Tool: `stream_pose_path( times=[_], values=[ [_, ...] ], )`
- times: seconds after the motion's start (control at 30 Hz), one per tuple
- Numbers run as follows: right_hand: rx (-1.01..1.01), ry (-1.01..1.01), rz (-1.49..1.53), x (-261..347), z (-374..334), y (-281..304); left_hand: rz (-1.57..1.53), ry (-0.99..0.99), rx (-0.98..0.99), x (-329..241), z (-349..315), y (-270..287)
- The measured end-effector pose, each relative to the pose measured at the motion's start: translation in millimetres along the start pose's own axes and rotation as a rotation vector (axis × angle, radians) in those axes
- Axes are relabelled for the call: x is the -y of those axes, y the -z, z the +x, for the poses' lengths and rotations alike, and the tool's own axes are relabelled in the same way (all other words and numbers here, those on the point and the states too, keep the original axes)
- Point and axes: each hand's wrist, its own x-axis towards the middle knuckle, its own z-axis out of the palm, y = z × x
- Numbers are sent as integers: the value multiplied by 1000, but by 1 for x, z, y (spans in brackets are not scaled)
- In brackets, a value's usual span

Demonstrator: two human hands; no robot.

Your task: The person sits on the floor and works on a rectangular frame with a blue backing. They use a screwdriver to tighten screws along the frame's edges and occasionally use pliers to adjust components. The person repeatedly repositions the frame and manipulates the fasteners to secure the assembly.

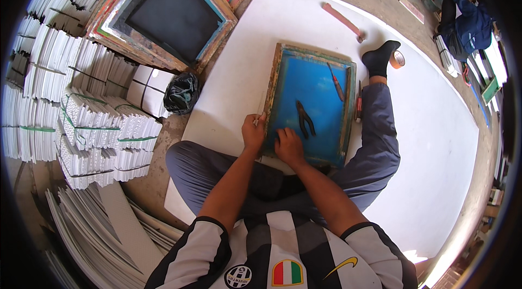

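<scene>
A wooden screen-printing frame (350, 74) with blue mesh lies between my legs on a white board. My left hand (254, 132) is at the outer left edge of the frame, its fingers curled and pressed together; what they pinch, if anything, is too small to tell. Just inside that edge, low on the blue mesh, rests my right hand (289, 146) with bent, closed fingers, and its fingertips are partly hidden. Black pliers (304, 119) with spread handles lie on the mesh ahead of my right hand. Farther right on it is a red-handled screwdriver (336, 82).
Beyond the frame a hammer (343, 21) lies on the white board (424, 142). A tape roll (398, 59) stands by my right foot, and a red-and-black tool (359, 105) lies beside the frame. Left are more frames (217, 52), a black bag (182, 93) and bundled white stacks (103, 126).
</scene>
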Motion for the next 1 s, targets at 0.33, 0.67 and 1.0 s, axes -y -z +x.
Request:
stream_pose_path(
  times=[0.33, 0.67, 1.0],
  values=[
    [10, 47, 138, 1, 15, 4, -193, 89, 166, -11, -12, 43],
    [304, 225, -152, 17, 44, 21, -495, 270, 193, -52, -5, 103],
    [415, 120, 63, 13, 44, 18, -544, 352, 141, -73, 61, 166]
  ],
)
